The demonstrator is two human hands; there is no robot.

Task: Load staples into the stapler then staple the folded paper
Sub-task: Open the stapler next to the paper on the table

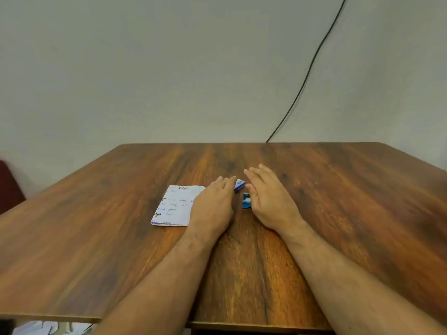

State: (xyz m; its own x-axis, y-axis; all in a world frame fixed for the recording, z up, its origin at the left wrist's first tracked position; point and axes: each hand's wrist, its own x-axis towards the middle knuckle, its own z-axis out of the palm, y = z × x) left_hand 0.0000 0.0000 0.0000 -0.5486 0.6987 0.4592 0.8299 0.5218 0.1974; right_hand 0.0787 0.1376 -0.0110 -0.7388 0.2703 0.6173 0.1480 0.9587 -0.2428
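A folded paper [174,205] with handwriting lies on the wooden table [338,213], left of centre. My left hand [214,201] lies flat over the paper's right edge, its fingertips touching a small blue-and-white staple box [240,184]. A small blue stapler [246,200] lies between my hands. My right hand [268,197] rests flat on the table with straight fingers, its thumb side touching the stapler's right side.
A black cable [312,61] runs down the wall behind the table's far edge. A dark red chair [8,187] shows at the left. Papers [48,328] lie below the table's near edge.
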